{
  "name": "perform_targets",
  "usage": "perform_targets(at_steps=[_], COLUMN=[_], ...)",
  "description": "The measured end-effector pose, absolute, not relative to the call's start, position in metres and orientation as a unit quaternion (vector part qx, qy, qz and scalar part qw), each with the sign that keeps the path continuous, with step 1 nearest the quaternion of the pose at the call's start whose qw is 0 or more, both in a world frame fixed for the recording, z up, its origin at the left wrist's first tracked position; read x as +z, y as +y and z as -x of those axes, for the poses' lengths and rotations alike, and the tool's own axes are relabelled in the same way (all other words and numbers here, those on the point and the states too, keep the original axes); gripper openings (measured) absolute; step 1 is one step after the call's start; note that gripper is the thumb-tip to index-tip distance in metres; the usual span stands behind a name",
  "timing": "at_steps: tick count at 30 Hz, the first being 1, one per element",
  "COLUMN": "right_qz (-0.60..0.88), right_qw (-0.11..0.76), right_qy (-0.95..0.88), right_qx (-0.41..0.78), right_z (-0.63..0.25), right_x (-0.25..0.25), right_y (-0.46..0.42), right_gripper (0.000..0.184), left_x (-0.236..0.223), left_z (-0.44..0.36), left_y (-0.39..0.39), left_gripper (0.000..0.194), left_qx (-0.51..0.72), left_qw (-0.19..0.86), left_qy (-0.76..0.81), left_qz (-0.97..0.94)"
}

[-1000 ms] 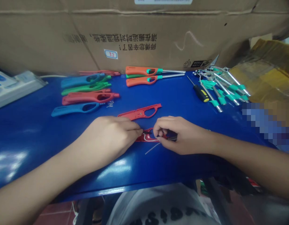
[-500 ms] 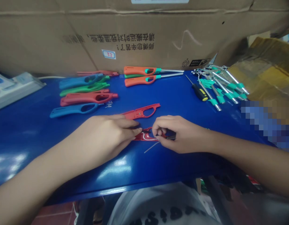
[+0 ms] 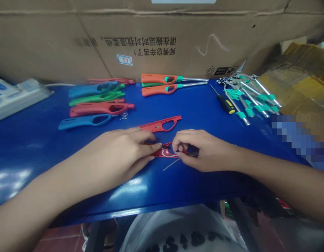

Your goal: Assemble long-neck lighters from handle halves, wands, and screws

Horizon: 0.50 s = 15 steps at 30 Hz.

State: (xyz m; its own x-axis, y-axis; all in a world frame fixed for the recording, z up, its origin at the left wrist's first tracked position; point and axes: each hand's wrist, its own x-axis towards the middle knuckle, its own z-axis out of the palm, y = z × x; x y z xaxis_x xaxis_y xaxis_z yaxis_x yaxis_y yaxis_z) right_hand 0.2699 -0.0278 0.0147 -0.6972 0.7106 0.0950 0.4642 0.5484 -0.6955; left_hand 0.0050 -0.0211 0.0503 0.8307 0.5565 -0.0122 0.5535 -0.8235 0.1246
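Observation:
A red lighter casing half [image 3: 158, 153] lies inner side up on the blue table, with a white wire and a dark part in it. My left hand [image 3: 125, 148] is closed on its left end, fingertips pressing at the dark part. At the casing's right end, my right hand [image 3: 194, 148] is closed with thumb and forefinger pinched; what they hold is hidden. A thin pale strand [image 3: 171, 164] sticks out below the right thumb, and something dark shows under the palm. Just behind lies another red casing half [image 3: 162, 125], inner side up.
Lighter casings [image 3: 98, 106] in blue, green and red lie at the left. Orange lighters [image 3: 156, 90] with metal barrels lie at the back. A black and yellow screwdriver [image 3: 226, 104] sits beside several metal barrels [image 3: 244, 96] with green parts. A cardboard box [image 3: 98, 28] stands behind.
The view has shifted slightly, so everything sits a little farther right. Both hands keep nearly the same pose at the red casing half; the left fingertips have shifted slightly on it.

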Motion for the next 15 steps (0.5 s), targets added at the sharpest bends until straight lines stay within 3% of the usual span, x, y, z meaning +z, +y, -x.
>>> perform_targets(at_steps=[15], right_qz=[0.342], right_qw=[0.18], right_qy=[-0.861], right_qx=[0.33], right_z=[-0.268], right_x=[0.015], right_y=[-0.028], right_gripper=[0.016], left_x=[0.052], left_z=[-0.001], left_y=[-0.033], left_gripper=[0.038], left_qx=[-0.003], left_qw=[0.051], left_qy=[0.313], left_qz=[-0.948])
